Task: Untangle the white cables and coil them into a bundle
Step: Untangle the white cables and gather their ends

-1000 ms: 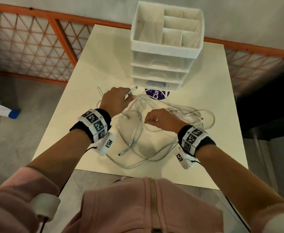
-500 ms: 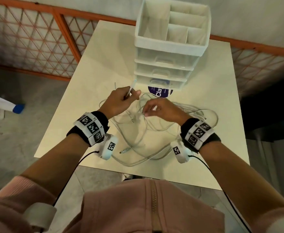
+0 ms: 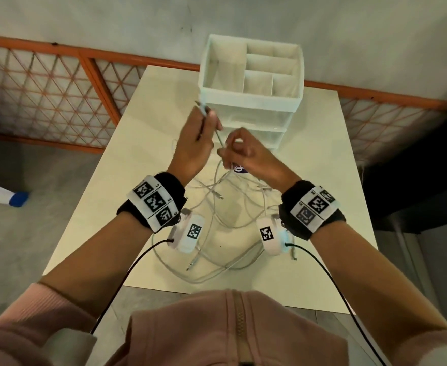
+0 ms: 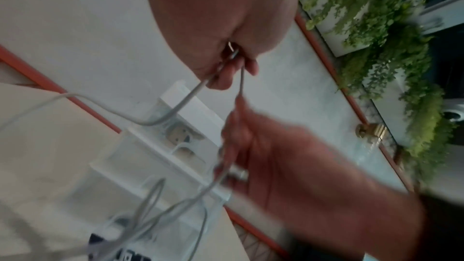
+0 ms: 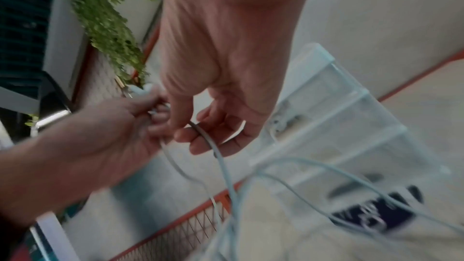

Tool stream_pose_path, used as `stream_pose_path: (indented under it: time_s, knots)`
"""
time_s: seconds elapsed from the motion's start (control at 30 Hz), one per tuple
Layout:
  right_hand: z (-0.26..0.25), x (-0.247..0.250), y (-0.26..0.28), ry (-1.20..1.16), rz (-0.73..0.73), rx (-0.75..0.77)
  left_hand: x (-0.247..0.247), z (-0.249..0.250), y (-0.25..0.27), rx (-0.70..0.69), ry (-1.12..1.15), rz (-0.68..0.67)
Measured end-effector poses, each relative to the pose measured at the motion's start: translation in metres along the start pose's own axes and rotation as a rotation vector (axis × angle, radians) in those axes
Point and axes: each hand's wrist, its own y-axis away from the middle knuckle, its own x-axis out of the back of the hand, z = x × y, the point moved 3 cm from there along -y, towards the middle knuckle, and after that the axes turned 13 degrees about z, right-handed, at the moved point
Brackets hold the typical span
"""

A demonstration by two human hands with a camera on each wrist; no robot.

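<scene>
Several white cables lie tangled on the cream table under my wrists. My left hand is raised in front of the drawer unit and grips one cable near its plug end, which sticks up past the fingers. Just to its right, my right hand pinches the same strand a little lower. That strand hangs from both hands to the tangle. In the left wrist view the left hand holds a doubled strand. In the right wrist view the right hand has the cable across its curled fingers.
A white drawer organizer with open top compartments stands at the back of the table, right behind my hands. A purple sticker shows under the right hand. An orange mesh fence runs along the wall. A loose plug lies in the tangle.
Both hands have risen off the table and come together. The left hand carried the plug end up toward the organizer. The right hand now pinches the same strand just below it.
</scene>
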Motion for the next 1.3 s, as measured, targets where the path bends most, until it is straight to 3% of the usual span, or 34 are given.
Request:
stream_pose_path:
  time_s: [0.13, 0.23, 0.37, 0.47, 0.57, 0.67, 0.73, 0.83, 1.0, 1.07, 1.17, 1.3]
  knots:
    - [0.052, 0.006, 0.004, 0.326, -0.141, -0.043, 0.027, 0.015, -0.024, 0.02, 0.213, 0.227]
    - [0.083, 0.025, 0.008, 0.558, -0.16, -0.071, 0.039, 0.024, -0.032, 0.049, 0.322, 0.257]
    - [0.082, 0.045, 0.006, 0.639, -0.088, -0.07, 0.042, 0.018, -0.026, -0.017, 0.203, 0.261]
    - [0.051, 0.046, -0.003, 0.589, -0.035, 0.034, 0.034, 0.012, -0.015, -0.147, -0.103, 0.1]
    - [0.002, 0.042, -0.01, 0.461, 0.029, 0.144, 0.017, 0.004, 0.002, -0.088, -0.25, -0.203]
    - [-0.04, 0.043, -0.014, 0.372, 0.093, 0.233, 0.008, -0.004, 0.012, -0.078, -0.307, -0.331]
    - [-0.046, 0.048, -0.014, 0.372, 0.097, 0.238, 0.012, -0.004, 0.011, -0.079, -0.251, -0.264]
    - [-0.026, 0.055, -0.009, 0.378, 0.055, 0.153, 0.029, 0.002, -0.001, -0.179, -0.19, -0.055]
    - [0.048, 0.076, 0.005, 0.613, 0.023, -0.023, 0.068, 0.008, -0.031, -0.211, -0.183, 0.375]
    - [0.079, 0.087, 0.014, 0.717, -0.033, -0.087, 0.082, 0.007, -0.038, -0.199, -0.182, 0.487]
    - [0.096, 0.097, 0.02, 0.734, 0.023, -0.101, 0.082, -0.007, -0.036, -0.138, -0.263, 0.383]
    - [0.064, 0.097, 0.009, 0.717, 0.145, 0.013, 0.059, -0.032, -0.016, 0.012, -0.556, 0.16]
